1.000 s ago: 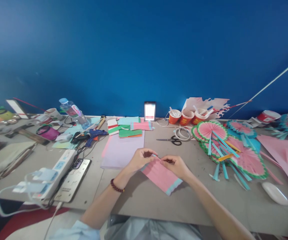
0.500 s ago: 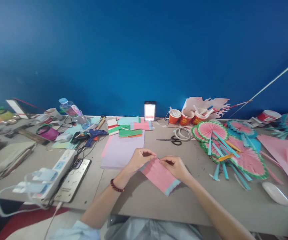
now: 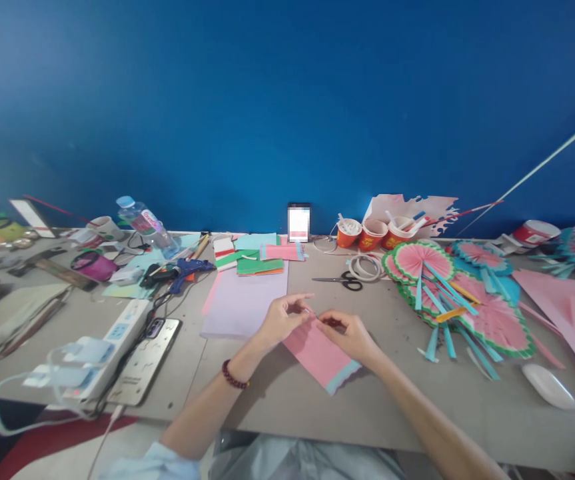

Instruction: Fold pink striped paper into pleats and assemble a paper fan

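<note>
Between my two hands is a pink sheet of paper [image 3: 321, 357] with a light-blue strip along its near right edge. My left hand [image 3: 283, 319], with a dark bead bracelet on the wrist, grips its far edge between thumb and fingers, the index finger raised a little. On the same far edge, close beside it, my right hand [image 3: 346, 331] pinches the paper. The sheet hangs tilted over the table toward me. Behind my left hand lies a lilac sheet [image 3: 247, 300]. Black-handled scissors [image 3: 340, 281] lie beyond my right hand.
Watermelon-patterned paper fans [image 3: 460, 293] spread on the right, near a white mouse [image 3: 550, 387]. Red paper cups [image 3: 374, 235] and a lit phone [image 3: 299, 223] stand along the blue wall. At left are a power strip [image 3: 112, 347], another phone [image 3: 147, 360], a glue gun [image 3: 187, 270] and a bottle [image 3: 147, 225].
My left index finger has lifted and straightened, while the thumb stays at the paper's edge. My right hand has shifted only slightly, still pinching the sheet.
</note>
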`<state>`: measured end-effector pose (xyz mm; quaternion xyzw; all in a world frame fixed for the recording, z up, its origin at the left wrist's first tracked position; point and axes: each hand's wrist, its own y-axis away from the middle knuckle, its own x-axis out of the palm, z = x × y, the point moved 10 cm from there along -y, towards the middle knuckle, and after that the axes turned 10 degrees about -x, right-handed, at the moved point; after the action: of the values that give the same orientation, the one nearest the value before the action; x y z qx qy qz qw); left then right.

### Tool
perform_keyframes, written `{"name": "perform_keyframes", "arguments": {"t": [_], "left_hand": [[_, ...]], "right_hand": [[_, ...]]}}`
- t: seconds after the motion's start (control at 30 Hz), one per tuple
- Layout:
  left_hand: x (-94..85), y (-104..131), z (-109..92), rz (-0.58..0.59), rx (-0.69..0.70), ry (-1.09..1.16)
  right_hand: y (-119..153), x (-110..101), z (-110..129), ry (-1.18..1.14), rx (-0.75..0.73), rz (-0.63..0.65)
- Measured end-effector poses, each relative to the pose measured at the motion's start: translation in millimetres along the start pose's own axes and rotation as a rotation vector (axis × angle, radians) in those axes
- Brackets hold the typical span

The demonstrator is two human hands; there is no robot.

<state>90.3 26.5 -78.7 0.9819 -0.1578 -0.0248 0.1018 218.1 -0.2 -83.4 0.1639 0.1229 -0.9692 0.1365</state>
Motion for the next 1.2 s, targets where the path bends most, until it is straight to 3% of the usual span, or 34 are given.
{"name": "perform_keyframes", "arguments": {"t": [0.13, 0.43, 0.67, 1.2], "left_hand": [[6.3, 4.7, -5.3, 0.038, 0.032, 0.009], [-5.2, 3.7, -5.7, -0.042, 0.04, -0.031], [1.0, 10.0, -15.4, -0.051, 0.086, -0.127], [9.6, 12.5, -17.2, -0.038, 0.103, -0.188]], "right_hand": [[0.9, -3.2, 1.3, -0.022, -0.011, -0.045], [3.8, -18.5, 10.0, 0.052, -0.144, -0.206], [3.5, -18.1, 9.1, -0.08, -0.123, -0.214], [6.2, -25.7, 13.6, -0.04, -0.204, -0.316]]}}
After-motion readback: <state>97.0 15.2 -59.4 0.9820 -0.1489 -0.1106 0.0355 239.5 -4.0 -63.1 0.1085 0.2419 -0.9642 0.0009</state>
